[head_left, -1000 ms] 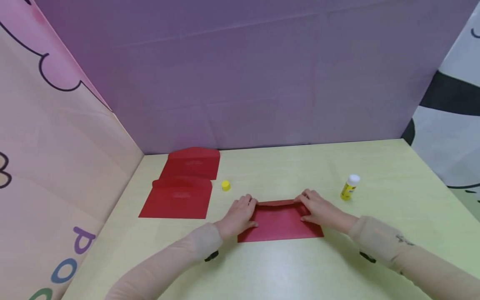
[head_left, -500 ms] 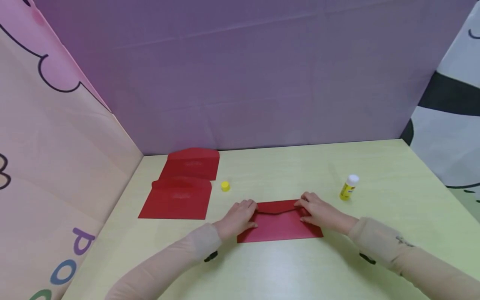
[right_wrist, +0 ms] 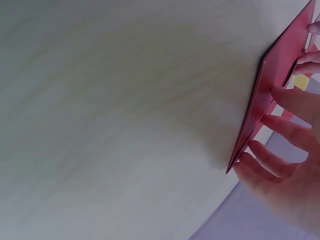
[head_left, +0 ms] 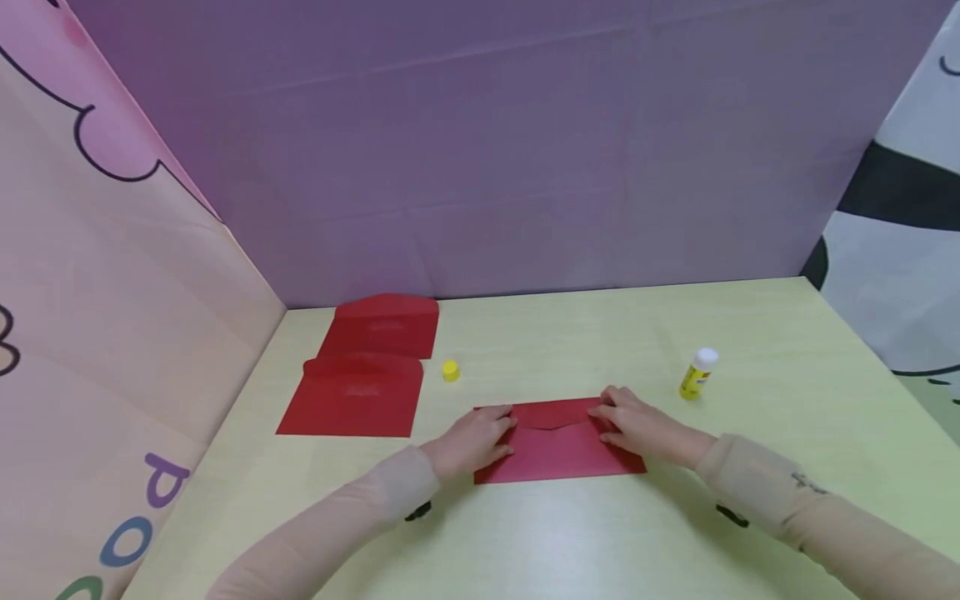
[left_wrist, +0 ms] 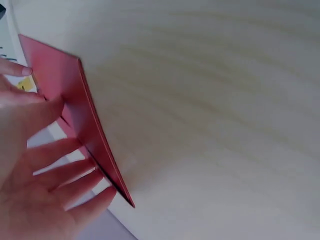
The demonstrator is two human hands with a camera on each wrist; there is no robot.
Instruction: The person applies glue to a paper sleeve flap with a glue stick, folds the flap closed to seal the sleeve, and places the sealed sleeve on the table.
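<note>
A red envelope (head_left: 562, 458) lies flat on the table in front of me, its pointed flap (head_left: 553, 413) folded down over the body. My left hand (head_left: 467, 442) rests on the envelope's left side, four fingers along the flap's end and the thumb on the body. On the opposite side, the right hand (head_left: 641, 423) presses the flap's right end with bent fingertips, its thumb lower down. Both wrist views show fairly straight fingers against the envelope (left_wrist: 50, 62), none wrapped round it. The part beneath each hand is hidden.
Two more red envelopes (head_left: 352, 408) lie at the left, one behind the other. A yellow cap (head_left: 451, 371) sits beside them. At the right stands a glue stick (head_left: 697, 375) with a white top. A purple backdrop (head_left: 525, 167) rises behind the table.
The raised flap has come down toward me and now lies flat on the envelope. My left hand's fingers have shifted slightly and spread on its top; the right hand has barely moved.
</note>
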